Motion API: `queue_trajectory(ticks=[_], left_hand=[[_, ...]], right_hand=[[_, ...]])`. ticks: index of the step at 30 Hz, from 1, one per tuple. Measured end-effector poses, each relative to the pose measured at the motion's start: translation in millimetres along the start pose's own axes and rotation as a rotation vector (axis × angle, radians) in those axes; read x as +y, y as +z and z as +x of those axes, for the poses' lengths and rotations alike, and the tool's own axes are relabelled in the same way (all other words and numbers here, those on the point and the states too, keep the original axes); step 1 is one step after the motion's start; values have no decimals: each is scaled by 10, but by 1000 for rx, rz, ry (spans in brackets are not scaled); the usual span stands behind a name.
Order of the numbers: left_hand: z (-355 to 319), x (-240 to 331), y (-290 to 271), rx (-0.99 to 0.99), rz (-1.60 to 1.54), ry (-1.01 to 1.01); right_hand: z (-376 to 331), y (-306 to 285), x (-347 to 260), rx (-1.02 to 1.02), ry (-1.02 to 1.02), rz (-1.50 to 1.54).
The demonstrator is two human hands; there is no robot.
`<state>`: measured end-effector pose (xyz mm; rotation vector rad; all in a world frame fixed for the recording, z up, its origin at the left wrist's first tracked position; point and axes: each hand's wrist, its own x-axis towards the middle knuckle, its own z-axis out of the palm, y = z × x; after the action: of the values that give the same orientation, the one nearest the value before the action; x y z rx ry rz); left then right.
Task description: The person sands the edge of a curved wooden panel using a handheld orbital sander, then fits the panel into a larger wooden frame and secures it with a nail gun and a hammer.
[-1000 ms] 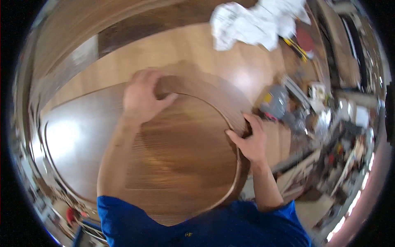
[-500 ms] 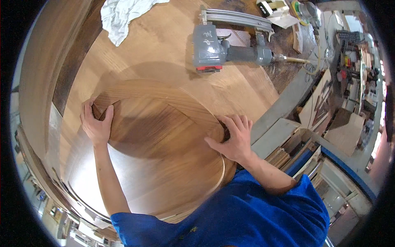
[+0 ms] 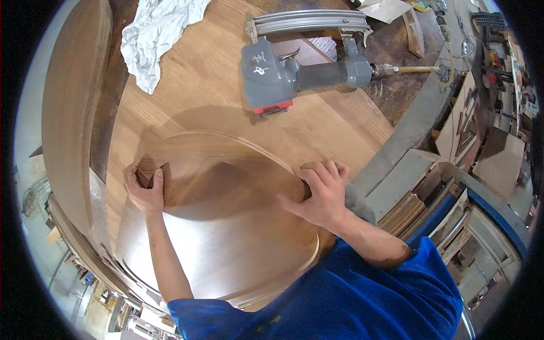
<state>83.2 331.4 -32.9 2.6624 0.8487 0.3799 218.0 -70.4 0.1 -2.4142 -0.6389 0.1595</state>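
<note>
A curved wooden strip (image 3: pixel 198 146) with brown grain lies along the far edge of a rounded, glossy wooden panel (image 3: pixel 243 243). My left hand (image 3: pixel 146 190) is closed round the strip's left end, with the thumb on the inner side and the fingers outside; a dark end face shows between them. At the strip's other end, my right hand (image 3: pixel 323 192) grips with the fingers over the outer edge and the thumb inward. That end is partly hidden by the hand. The strip's inner edge is blurred against the panel.
Beyond the panel, a grey nail gun (image 3: pixel 272 73) with an air hose (image 3: pixel 416 69) rests on a larger wooden board (image 3: pixel 209 85). A crumpled white cloth (image 3: pixel 156 42) lies at the far left. Curved wooden pieces (image 3: pixel 73 107) stand at the left; stacked wood strips (image 3: pixel 405 212) lie to the right.
The whole view has shifted, so the nail gun and cloth sit further left in it. Both hands keep their hold. The strip's outer edge now lies closer along the panel's far edge.
</note>
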Motion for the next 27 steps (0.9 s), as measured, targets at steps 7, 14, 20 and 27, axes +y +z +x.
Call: queue_trajectory(ticks=[7,14,20,27], left_hand=[[18,60,-34,-7,-11,-10],[33,93,-77,-63,-116,-89],[62,119,-36,-40,-192,-101],[35,132,-66,-15,-138,-106]], right_hand=[[-7,19,11,27,-22,20],[1,12,-1,18,-53,6],[-10,-3,-20,8,-44,-11],[12,-13,-23,3,-42,1]])
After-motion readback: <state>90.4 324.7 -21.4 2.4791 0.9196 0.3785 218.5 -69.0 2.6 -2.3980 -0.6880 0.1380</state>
